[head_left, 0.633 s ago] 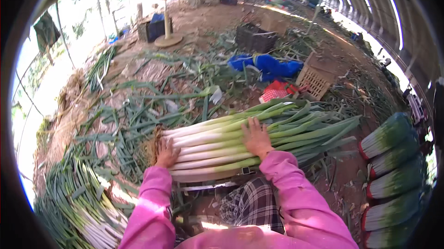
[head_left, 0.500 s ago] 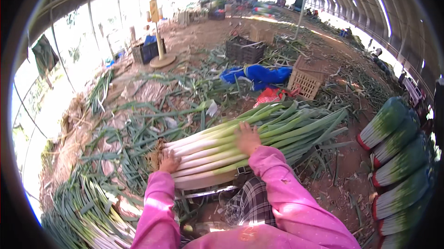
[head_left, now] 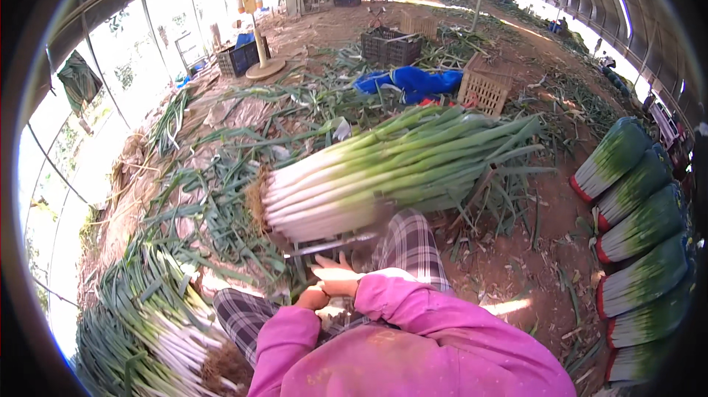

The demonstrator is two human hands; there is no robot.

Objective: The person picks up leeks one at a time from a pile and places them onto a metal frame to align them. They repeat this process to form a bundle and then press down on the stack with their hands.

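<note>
A thick bundle of long green onions (head_left: 354, 175) lies across a low stand in front of me, roots to the left and leafy tops to the right. Both my hands are off it, close together over my lap on the near side. My right hand (head_left: 338, 277) has its fingers stretched out and apart, with nothing in them. Against the heel of that hand, my left hand (head_left: 313, 298) is closed, its fingers curled by the right wrist; whatever they pinch is hidden. A metal edge of the stand (head_left: 332, 244) shows beneath the bundle.
Loose green onions (head_left: 158, 323) are heaped at my lower left. Wrapped bundles (head_left: 638, 279) with red bands line the right side. Beyond the onions are a blue cloth (head_left: 409, 85), a tan crate (head_left: 484, 87), a black crate (head_left: 391, 46) and scattered leaves.
Both hands have left the onion bundle and come back together near my lap. My left hand now touches the right one. The view has shifted, showing more of my legs.
</note>
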